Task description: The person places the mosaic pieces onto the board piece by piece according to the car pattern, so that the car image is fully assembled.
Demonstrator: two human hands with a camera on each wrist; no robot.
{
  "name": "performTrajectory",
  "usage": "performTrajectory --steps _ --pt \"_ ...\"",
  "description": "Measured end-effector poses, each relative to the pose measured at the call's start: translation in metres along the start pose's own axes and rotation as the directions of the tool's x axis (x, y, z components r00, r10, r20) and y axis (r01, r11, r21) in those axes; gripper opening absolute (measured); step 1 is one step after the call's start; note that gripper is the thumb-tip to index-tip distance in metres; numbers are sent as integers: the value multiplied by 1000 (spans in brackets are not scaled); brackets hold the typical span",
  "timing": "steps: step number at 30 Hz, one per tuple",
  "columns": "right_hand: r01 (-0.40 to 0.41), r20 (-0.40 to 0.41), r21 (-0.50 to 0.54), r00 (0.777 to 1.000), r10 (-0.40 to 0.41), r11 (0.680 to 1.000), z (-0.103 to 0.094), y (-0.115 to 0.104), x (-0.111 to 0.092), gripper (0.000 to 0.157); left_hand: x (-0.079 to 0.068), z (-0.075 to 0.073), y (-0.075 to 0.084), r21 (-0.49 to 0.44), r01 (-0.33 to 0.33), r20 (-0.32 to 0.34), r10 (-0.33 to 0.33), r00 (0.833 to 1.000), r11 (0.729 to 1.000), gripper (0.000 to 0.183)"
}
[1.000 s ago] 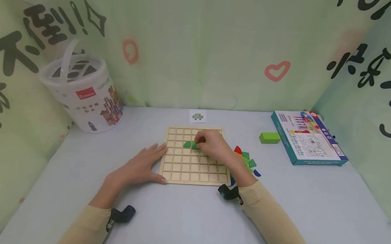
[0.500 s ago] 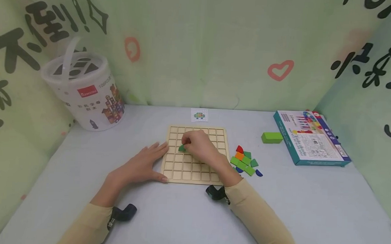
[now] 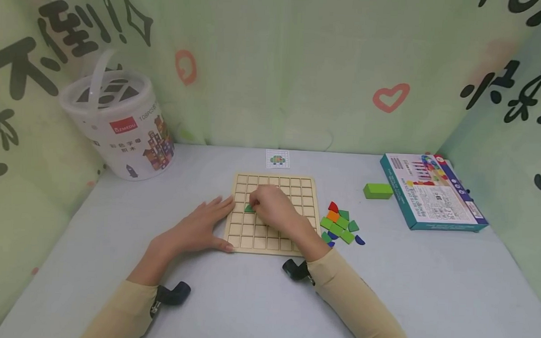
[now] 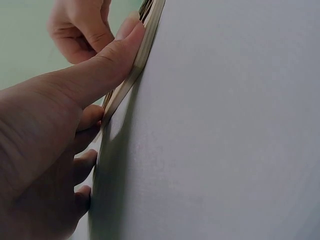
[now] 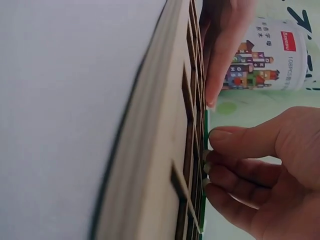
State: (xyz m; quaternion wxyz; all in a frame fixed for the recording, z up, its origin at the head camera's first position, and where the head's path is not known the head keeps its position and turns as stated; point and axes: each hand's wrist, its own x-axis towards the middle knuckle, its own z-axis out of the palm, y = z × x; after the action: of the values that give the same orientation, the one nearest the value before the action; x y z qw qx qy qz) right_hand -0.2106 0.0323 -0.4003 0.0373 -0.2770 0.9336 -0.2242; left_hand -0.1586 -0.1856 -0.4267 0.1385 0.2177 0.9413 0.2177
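Observation:
A square wooden grid board (image 3: 272,243) lies flat on the table. My left hand (image 3: 197,227) is spread along its left side, and the left wrist view shows the thumb (image 4: 107,62) resting on the board's edge. Over the board's left-middle cells, my right hand (image 3: 275,211) has its fingers curled down at a small green piece (image 3: 248,208), which pokes out left of the fingertips. In the right wrist view, thumb and fingertips meet the grid beside thin green pieces (image 5: 205,120); what lies under the fingers is partly hidden.
Right of the board lies a loose pile of red, orange, green and blue pieces (image 3: 338,224). A small pattern card (image 3: 278,159) sits behind the board. Further right are a green block (image 3: 378,191) and a flat box (image 3: 432,194). A white bucket (image 3: 120,129) stands back left.
My right hand has moved left across the board and slightly toward me. The visible green piece sits further left and nearer than before. The left hand stays at the board's side.

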Motion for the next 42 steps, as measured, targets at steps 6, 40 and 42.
performTrajectory --steps 6,40,42 --pt "30 20 1 999 -30 1000 -1 -2 -3 18 -1 0 -2 -4 -4 -5 4 1000 1000 118" --pt "-111 20 29 994 110 993 -38 45 -63 24 -1 -1 4 16 -18 -13 18 1000 1000 116" --pt "-112 17 29 994 112 993 -40 50 -67 24 -2 -1 3 18 -21 -14 21 1000 1000 116"
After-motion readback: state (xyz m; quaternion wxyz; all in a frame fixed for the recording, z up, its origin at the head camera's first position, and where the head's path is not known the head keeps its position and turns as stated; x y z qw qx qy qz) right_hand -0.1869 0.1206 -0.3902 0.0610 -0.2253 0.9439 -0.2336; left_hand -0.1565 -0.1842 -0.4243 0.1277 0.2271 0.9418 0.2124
